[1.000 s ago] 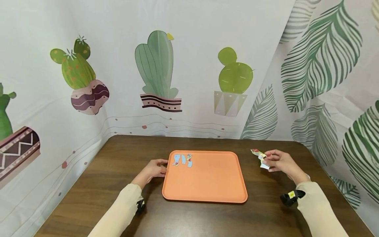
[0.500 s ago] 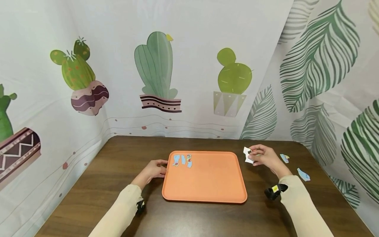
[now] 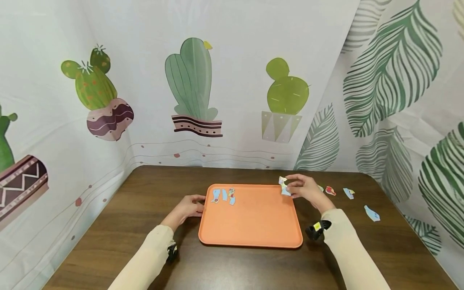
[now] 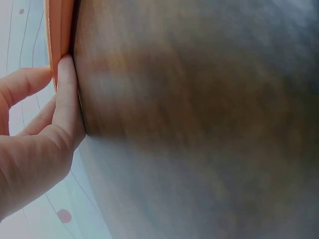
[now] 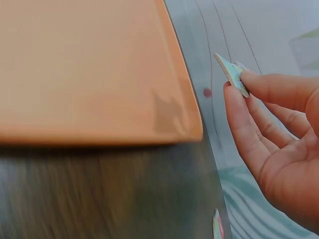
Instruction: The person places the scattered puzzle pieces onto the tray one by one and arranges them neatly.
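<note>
An orange tray [image 3: 251, 217] lies on the table. Its left edge meets the fingertips of my left hand [image 3: 188, 206]; in the left wrist view the extended fingers [image 4: 66, 94] touch the rim and outer side. My right hand [image 3: 308, 191] pinches a puzzle piece [image 3: 284, 187], printed in pale blue and yellow, between thumb and fingers. The piece is raised near the tray's far right corner, and a shadow falls on that corner in the right wrist view. Small printed puzzle pieces [image 3: 224, 195] sit together in the tray's far left corner.
Right of the tray, more pieces lie on the dark wooden table [image 3: 239, 270]: a red one [image 3: 330, 190], a blue and yellow one [image 3: 349, 193] and a blue one [image 3: 371, 213]. A cloth printed with cacti and leaves [image 3: 239, 80] hangs behind the table.
My right hand has moved left with the puzzle piece, from the table's right side to the tray's far right corner, turning it printed side into view. My left hand has stayed put.
</note>
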